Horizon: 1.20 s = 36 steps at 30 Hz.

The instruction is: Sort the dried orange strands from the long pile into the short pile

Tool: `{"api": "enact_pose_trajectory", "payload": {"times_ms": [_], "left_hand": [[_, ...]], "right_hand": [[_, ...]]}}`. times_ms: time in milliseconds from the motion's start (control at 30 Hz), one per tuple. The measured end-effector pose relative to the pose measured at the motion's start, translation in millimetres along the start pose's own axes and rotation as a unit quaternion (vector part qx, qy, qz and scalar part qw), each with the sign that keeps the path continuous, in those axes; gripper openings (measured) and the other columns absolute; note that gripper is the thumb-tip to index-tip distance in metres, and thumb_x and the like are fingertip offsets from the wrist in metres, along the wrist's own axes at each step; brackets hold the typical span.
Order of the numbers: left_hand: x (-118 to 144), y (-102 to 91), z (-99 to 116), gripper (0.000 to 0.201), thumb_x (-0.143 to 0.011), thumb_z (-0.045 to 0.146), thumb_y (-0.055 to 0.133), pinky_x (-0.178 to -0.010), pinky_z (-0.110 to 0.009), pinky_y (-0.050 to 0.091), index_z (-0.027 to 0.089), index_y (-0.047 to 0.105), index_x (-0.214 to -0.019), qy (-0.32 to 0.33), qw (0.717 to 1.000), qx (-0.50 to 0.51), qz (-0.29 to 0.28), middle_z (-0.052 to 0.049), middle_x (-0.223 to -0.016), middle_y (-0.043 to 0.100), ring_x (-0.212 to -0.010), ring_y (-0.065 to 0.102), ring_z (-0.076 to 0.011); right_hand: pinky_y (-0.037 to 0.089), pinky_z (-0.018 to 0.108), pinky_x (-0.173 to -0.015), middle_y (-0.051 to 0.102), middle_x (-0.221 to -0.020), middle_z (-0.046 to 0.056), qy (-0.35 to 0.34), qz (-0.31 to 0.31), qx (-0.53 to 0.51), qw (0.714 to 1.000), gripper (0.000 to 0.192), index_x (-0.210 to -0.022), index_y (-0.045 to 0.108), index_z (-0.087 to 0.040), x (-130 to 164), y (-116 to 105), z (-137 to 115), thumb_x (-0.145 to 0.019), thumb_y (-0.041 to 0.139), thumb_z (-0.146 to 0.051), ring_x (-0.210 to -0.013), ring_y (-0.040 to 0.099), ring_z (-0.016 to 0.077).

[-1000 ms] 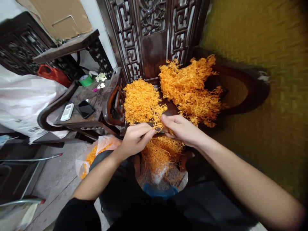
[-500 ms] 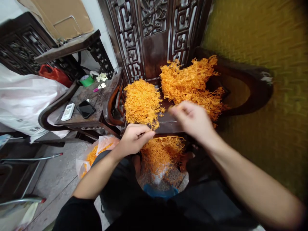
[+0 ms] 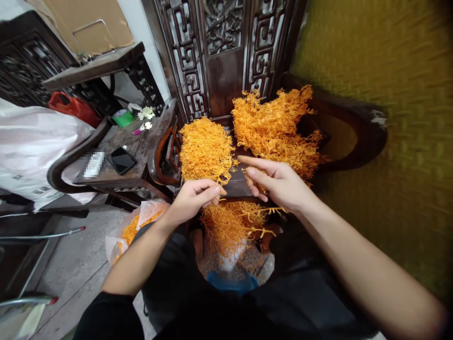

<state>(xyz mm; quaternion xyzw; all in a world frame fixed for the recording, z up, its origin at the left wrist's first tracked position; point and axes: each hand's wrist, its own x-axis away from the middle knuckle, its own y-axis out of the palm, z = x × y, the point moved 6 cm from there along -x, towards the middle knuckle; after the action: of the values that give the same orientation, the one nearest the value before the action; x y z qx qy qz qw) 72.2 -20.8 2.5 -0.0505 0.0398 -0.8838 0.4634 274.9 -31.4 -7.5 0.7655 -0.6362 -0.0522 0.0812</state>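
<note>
Right hand (image 3: 279, 184) back from far pile (image 3: 278, 130), fingers spread, empty; left hand (image 3: 194, 198) still pinching orange strands (image 3: 221, 179).

Both forearms are bare to above the elbow, and no rings, watch or gloves are seen on the left hand (image 3: 193, 198) or the right hand (image 3: 279, 184). A black short sleeve (image 3: 109, 316) is worn on the left arm. Dark clothing, possibly black trousers (image 3: 304, 302), is seen below, though detail is lost in shadow.
</note>
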Motion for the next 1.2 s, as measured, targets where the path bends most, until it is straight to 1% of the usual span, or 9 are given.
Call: {"api": "enact_pose_trajectory", "payload": {"times_ms": [267, 400, 500, 667, 800, 900, 1033, 1133, 1200], "left_hand": [[-0.7, 11.4, 1.0, 0.034, -0.091, 0.048, 0.070, -0.050, -0.023, 0.031, 0.015, 0.078, -0.086, -0.005, 0.999, -0.016, -0.031, -0.001, -0.064, 0.064, -0.053, 0.046, -0.0077], [7.3, -1.3, 7.2, 0.031, -0.086, 0.043, 0.075, -0.047, -0.025, 0.027, 0.016, 0.075, -0.071, 0.010, 1.000, 0.019, 0.008, 0.000, -0.052, 0.058, -0.047, 0.045, -0.0086], [11.4, -13.0, 7.5, 0.030, -0.078, 0.041, 0.078, -0.043, -0.026, 0.019, 0.016, 0.073, -0.064, 0.003, 0.996, 0.074, 0.038, 0.001, -0.045, 0.053, -0.040, 0.036, -0.0077], [8.0, -4.1, 0.5, 0.027, -0.076, 0.040, 0.078, -0.042, -0.025, 0.019, 0.016, 0.074, -0.066, -0.061, 0.995, 0.083, -0.009, 0.001, -0.046, 0.052, -0.041, 0.037, -0.0070], [4.0, 4.4, 1.7, 0.027, -0.077, 0.040, 0.077, -0.042, -0.023, 0.019, 0.015, 0.074, -0.067, -0.065, 0.992, 0.109, -0.028, 0.002, -0.048, 0.052, -0.042, 0.038, -0.0061], [2.2, 7.3, 1.4, 0.026, -0.076, 0.038, 0.077, -0.044, -0.022, 0.020, 0.014, 0.074, -0.067, -0.073, 0.990, 0.121, -0.030, 0.002, -0.048, 0.053, -0.043, 0.039, -0.0052], [4.2, 13.2, -2.4, 0.029, -0.076, 0.038, 0.078, -0.044, -0.021, 0.022, 0.012, 0.072, -0.064, -0.102, 0.988, 0.088, -0.072, 0.002, -0.046, 0.054, -0.040, 0.040, -0.0051], [6.8, 15.0, -7.6, 0.030, -0.075, 0.038, 0.077, -0.043, -0.022, 0.021, 0.013, 0.070, -0.061, -0.129, 0.984, 0.069, -0.098, 0.002, -0.044, 0.054, -0.039, 0.041, -0.0057], [6.5, 13.9, -11.5, 0.029, -0.076, 0.038, 0.076, -0.042, -0.022, 0.019, 0.013, 0.070, -0.062, -0.139, 0.983, 0.071, -0.101, 0.002, -0.043, 0.052, -0.038, 0.038, -0.0049]], "right_hand": [[0.024, 0.023, -0.042, 0.050, -0.048, -0.005, 0.041, -0.066, 0.075, 0.994, 0.043, -0.083, 0.072, -0.017, 1.6, 31.2, 11.3, -0.085, 0.074, -0.060, -0.043, 0.037, 0.0069], [0.028, 0.024, -0.045, 0.057, -0.057, -0.002, -0.066, 0.107, 0.207, 0.970, 0.033, -0.076, 0.069, -0.019, -5.1, -13.5, -11.6, -0.084, 0.079, -0.049, -0.049, 0.041, 0.0086], [0.031, 0.024, -0.042, 0.057, -0.058, -0.001, -0.090, 0.221, 0.167, 0.957, 0.035, -0.076, 0.062, -0.022, -4.5, -54.0, -23.4, -0.086, 0.077, -0.052, -0.047, 0.044, 0.0099], [0.041, 0.025, -0.041, 0.074, -0.092, 0.008, -0.038, 0.082, 0.077, 0.993, 0.035, -0.097, 0.066, -0.020, -1.8, -34.0, -16.7, -0.087, 0.077, -0.051, -0.056, 0.059, 0.0116], [0.037, 0.025, -0.042, 0.063, -0.069, -0.002, -0.042, -0.001, 0.117, 0.992, 0.052, -0.141, 0.061, -0.023, 9.8, 0.4, -16.7, -0.095, 0.069, -0.047, -0.047, 0.049, 0.0102], [0.041, 0.027, -0.051, 0.061, -0.069, -0.002, -0.109, -0.009, 0.188, 0.976, 0.044, -0.130, 0.071, -0.023, 13.0, 15.4, -23.5, -0.092, 0.072, -0.045, -0.053, 0.051, 0.0117], [0.047, 0.028, -0.058, 0.063, -0.073, 0.001, -0.203, 0.116, 0.192, 0.953, 0.024, -0.086, 0.070, -0.021, 4.9, 1.8, -30.5, -0.089, 0.076, -0.045, -0.064, 0.057, 0.0141], [0.030, 0.025, -0.041, 0.049, -0.058, -0.006, -0.209, 0.263, 0.036, 0.941, 0.029, -0.083, 0.058, -0.025, 0.7, -37.1, -30.1, -0.089, 0.075, -0.047, -0.046, 0.043, 0.0103], [0.026, 0.024, -0.038, 0.053, -0.059, -0.005, -0.195, 0.277, 0.011, 0.941, 0.029, -0.087, 0.059, -0.025, 0.6, -50.1, -33.0, -0.089, 0.075, -0.049, -0.043, 0.044, 0.0102]]}}
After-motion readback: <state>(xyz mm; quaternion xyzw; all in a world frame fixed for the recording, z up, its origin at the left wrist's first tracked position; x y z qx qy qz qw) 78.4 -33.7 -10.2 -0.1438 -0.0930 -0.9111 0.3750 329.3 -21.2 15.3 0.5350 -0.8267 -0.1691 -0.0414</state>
